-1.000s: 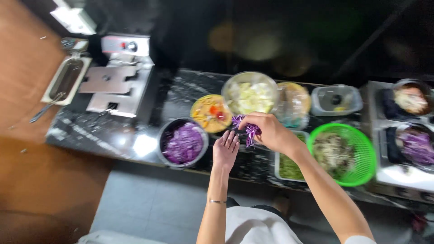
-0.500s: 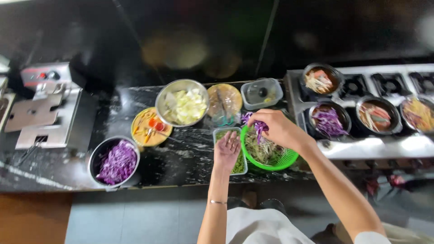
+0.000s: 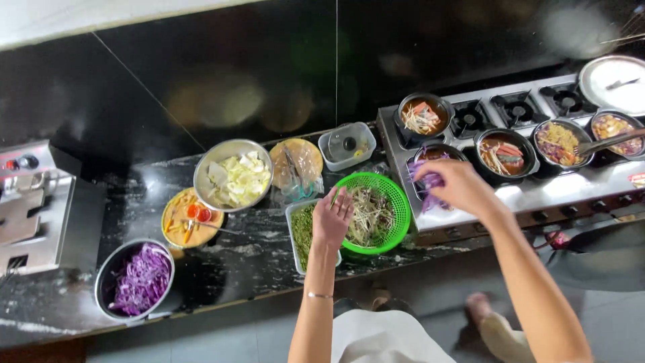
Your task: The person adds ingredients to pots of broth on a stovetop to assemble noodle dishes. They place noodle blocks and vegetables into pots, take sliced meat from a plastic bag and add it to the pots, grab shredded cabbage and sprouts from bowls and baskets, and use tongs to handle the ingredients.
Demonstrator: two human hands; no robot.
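Since the frame before, my right hand (image 3: 458, 187) has carried its pinch of shredded purple cabbage (image 3: 428, 183) away from the green colander (image 3: 396, 196) and over to the stove (image 3: 571, 185), and my view has swung right with it. That hand is closed around the cabbage, fingers curled, strands hanging out below, and it hovers over the nearest black pot (image 3: 435, 149) at the front left of the stove. My left hand (image 3: 332, 216) holds nothing; its fingers are spread and relaxed, lying over the near left rim of the colander and the clear tub of chopped greens (image 3: 302, 228) just beside it. Sprouts (image 3: 371, 214) fill the colander. More purple cabbage sits in a steel pot (image 3: 102, 286) well apart, at the left end of the dark counter (image 3: 248, 252). Between them I see a steel bowl of pale cabbage (image 3: 232, 176) and a yellow plate (image 3: 176, 228) touching its lower edge. Other filled pots (image 3: 505, 152) stand on the burners further right.
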